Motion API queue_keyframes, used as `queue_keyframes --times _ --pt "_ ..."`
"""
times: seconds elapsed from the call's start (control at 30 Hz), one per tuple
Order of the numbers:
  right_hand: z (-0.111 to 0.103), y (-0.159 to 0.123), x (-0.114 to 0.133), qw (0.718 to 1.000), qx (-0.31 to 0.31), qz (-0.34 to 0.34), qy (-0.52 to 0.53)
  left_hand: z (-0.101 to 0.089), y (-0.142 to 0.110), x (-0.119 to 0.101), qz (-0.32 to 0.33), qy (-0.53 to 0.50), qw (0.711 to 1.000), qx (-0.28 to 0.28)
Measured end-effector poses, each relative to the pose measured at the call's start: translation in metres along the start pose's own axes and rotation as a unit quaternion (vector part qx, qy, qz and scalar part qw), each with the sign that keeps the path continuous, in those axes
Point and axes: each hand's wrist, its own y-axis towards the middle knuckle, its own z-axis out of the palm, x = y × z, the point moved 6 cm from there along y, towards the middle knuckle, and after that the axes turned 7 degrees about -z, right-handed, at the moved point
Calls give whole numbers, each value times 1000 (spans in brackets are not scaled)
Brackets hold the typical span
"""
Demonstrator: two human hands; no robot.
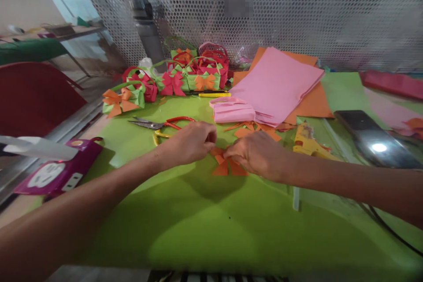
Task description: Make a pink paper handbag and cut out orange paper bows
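Note:
Low over the green-covered table, an orange paper bow [222, 168] shows two pointed tails towards me, its upper part partly hidden by my fingers. My left hand [194, 143] is closed, thumb and fingertips pinched at the bow's upper left edge. From the other side my right hand [259, 154] closes its fingertips on the bow's right part. Just behind my right hand lie more orange paper pieces [244, 132]. Scissors [172, 123] with red and yellow handles rest beyond my left forearm.
Small paper baskets with bows [172, 83] stand at the back left, before a grey bottle [150, 37]. Pink sheets [277, 79] and a pink paper basket [233, 111] lie behind. A yellow glue gun [306, 141], a phone [373, 136] and a purple power strip [66, 165] flank my arms.

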Motion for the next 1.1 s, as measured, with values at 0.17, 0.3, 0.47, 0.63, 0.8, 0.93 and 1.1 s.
queue_keyframes --times 0.17,0.3,0.47,0.63,0.8,0.93,1.1 --pt "1 1 1 1000 -15 -15 -11 4 1 5 -45 -200 975 85" --pt "2 1 1 1000 -8 -13 -10 12 -2 5 -96 -324 926 166" --pt "0 0 2 1000 -7 -18 -2 22 -4 3 -131 -383 886 227" --pt "2 0 0 999 -22 -15 -19 26 -2 -2 -103 -378 873 289" --pt "2 0 -1 1000 -22 -16 -6 24 3 -8 -67 -343 882 317" --pt "0 -1 1 1000 -19 -18 -8 25 6 -6 -74 -340 884 312" --pt "1 2 1 1000 -9 -16 -6 26 5 -7 -63 -329 884 325"
